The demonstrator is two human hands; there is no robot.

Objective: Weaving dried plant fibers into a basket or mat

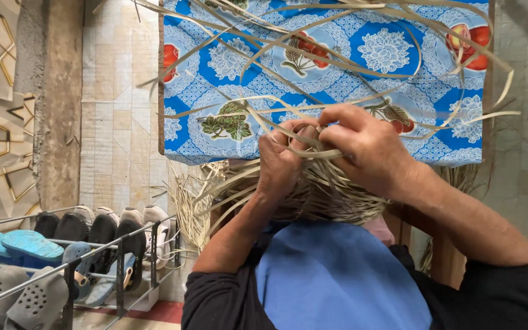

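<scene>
My left hand and my right hand meet in front of me over a partly woven piece of pale straw strips. Both hands pinch thin flat strips at its top edge; the fingers are closed on them. Loose long strips arc up and outward from the weave across the table. The woven piece rests against my lap, above a blue cloth. My dark sleeves show at the bottom.
A table with a blue floral oilcloth stands just beyond the hands. A metal shoe rack with several sandals and shoes is at the lower left. Tiled floor and a patterned wall lie to the left.
</scene>
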